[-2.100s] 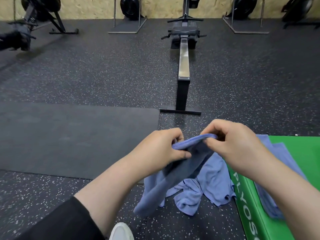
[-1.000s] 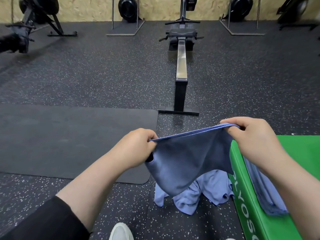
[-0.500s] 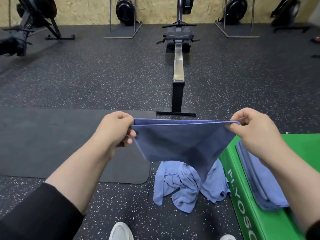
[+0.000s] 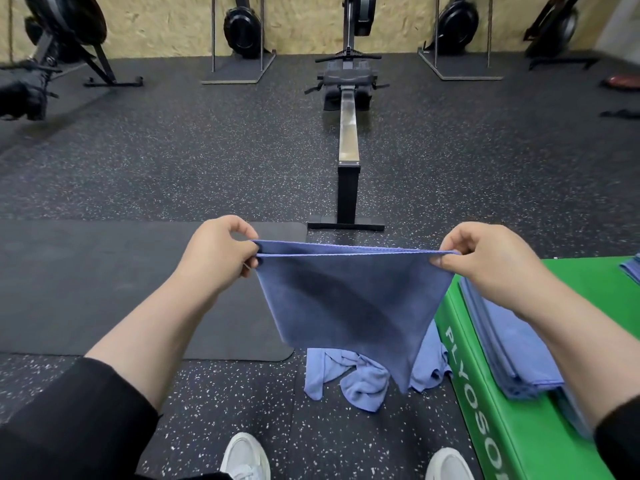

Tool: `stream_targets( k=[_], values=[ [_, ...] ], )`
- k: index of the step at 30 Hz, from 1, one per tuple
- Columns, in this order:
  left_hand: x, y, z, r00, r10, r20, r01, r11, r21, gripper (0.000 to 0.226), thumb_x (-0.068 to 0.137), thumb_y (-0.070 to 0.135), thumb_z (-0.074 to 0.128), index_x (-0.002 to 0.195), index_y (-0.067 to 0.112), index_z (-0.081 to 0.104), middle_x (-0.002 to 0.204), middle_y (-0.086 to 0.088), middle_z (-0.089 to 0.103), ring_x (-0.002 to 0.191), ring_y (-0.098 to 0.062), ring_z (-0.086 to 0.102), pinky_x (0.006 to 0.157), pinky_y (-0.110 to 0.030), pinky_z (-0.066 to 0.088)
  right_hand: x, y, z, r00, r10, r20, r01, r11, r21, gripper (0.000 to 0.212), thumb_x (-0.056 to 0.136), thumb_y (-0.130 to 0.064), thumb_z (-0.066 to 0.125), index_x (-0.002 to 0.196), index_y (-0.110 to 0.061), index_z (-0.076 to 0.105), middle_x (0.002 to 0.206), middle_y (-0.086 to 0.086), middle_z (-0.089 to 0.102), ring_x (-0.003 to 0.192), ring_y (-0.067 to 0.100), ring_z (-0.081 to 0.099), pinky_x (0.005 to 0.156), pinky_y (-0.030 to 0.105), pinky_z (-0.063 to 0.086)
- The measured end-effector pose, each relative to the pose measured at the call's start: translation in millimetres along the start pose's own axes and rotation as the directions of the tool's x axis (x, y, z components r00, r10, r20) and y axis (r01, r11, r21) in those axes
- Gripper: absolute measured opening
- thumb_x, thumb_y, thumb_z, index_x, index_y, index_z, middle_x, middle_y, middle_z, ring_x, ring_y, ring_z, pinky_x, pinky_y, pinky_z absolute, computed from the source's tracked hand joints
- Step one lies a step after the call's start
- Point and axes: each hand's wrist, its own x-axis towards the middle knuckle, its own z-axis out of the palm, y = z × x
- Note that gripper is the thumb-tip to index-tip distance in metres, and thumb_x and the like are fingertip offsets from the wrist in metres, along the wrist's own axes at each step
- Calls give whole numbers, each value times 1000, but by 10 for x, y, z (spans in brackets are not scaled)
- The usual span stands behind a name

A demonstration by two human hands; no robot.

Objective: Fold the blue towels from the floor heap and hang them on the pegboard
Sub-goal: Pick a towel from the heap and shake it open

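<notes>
Fingers of my left hand and my right hand pinch the two top corners of one blue towel, pulling its doubled upper edge taut at waist height between them. Two hemmed layers run side by side along that edge, so I judge the first fold made; the lower part hangs to an uneven point and is not yet squared. Directly below it, on the speckled rubber floor, lies the floor heap, a crumpled bundle whose towels I cannot count, perhaps two or three. Just to my right stands a green plyo box, one only, and on its top rests a stack of folded towels, several layers deep but too closely pressed to number. A second folded pile shows at the far right edge of the box, mostly cut off. By that reckoning the job looks roughly midway: some towels folded, one in my grip, some waiting on the floor. No pegboard appears anywhere, so none can be seen hung and that whole stage seems left to do. Farther out, one dark mat lies to my left and one rowing machine stretches straight ahead, with more machines ranged along the chipboard wall behind. My two white shoes stand at the bottom.
</notes>
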Motion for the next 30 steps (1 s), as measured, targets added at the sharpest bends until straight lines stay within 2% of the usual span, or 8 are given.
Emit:
stream_targets(
  k=[5, 9, 15, 17, 21, 25, 27, 30],
  values=[
    [-88, -36, -110, 986, 91, 141, -87, 996, -33, 18, 90, -1, 64, 86, 10, 77, 63, -5, 70, 56, -11, 60, 67, -28, 55, -101, -21, -73, 1000, 7, 6, -7, 997, -73, 26, 79, -26, 84, 73, -15, 62, 71, 4, 66, 59, 17, 49, 58, 32, 36],
    [-155, -86, -197, 953, 135, 269, -157, 986, 61, 16, 94, 11, 67, 92, 18, 81, 79, -6, 77, 73, -12, 63, 86, -33, 56, -166, 16, -117, 1000, 5, -5, -5, 997, -77, 26, 79, -26, 84, 73, -15, 61, 70, 6, 65, 56, 15, 47, 55, 32, 33],
    [-240, -85, -72, 935, 239, 262, -342, 802, 489, 7, 87, 24, 75, 93, 27, 76, 85, 5, 72, 85, -19, 65, 70, -31, 47, -220, 46, -113, 1000, 6, 25, -4, 997, -80, 26, 80, -26, 83, 74, -13, 61, 68, 2, 61, 57, 15, 46, 56, 31, 35],
    [-252, -70, -42, 934, 292, 207, -358, 774, 523, 2, 89, 24, 73, 90, 24, 75, 81, 6, 68, 84, -20, 63, 67, -30, 40, -221, 78, -81, 999, 10, 37, -7, 996, -89, 28, 80, -29, 83, 75, -12, 61, 68, 3, 61, 59, 18, 47, 58, 32, 36],
    [-227, -64, -96, 936, 325, 131, -347, 803, 484, 7, 91, 22, 70, 84, 21, 72, 78, 7, 63, 78, -17, 58, 63, -30, 38, -241, 102, -7, 998, 14, 68, -9, 997, -73, 30, 80, -29, 82, 73, -12, 58, 67, 2, 60, 61, 20, 46, 60, 35, 37],
    [-227, -38, -146, 947, 318, 49, -315, 885, 343, 10, 93, 21, 67, 84, 19, 69, 79, 8, 63, 73, -7, 57, 59, -23, 39, -238, 112, -5, 999, 4, 46, -14, 973, 229, 25, 81, -22, 81, 74, -20, 57, 79, 2, 73, 72, 18, 55, 73, 41, 43],
    [-228, -46, -163, 961, 275, 13, -270, 936, 224, 9, 93, 22, 66, 84, 22, 68, 78, 4, 67, 72, -16, 58, 61, -28, 44, -240, 78, -23, 999, -4, 38, -9, 934, 358, 13, 83, -21, 78, 86, -23, 66, 81, 8, 74, 75, 18, 57, 76, 39, 40],
    [-236, -27, -190, 974, 226, -28, -227, 974, -14, 8, 88, 29, 63, 85, 24, 69, 85, -5, 73, 81, -26, 66, 82, -49, 59, -270, -16, -55, 999, -23, 37, 2, 871, 491, 9, 95, -11, 66, 98, -16, 73, 87, 9, 74, 80, 18, 59, 79, 39, 43]
  ],
)
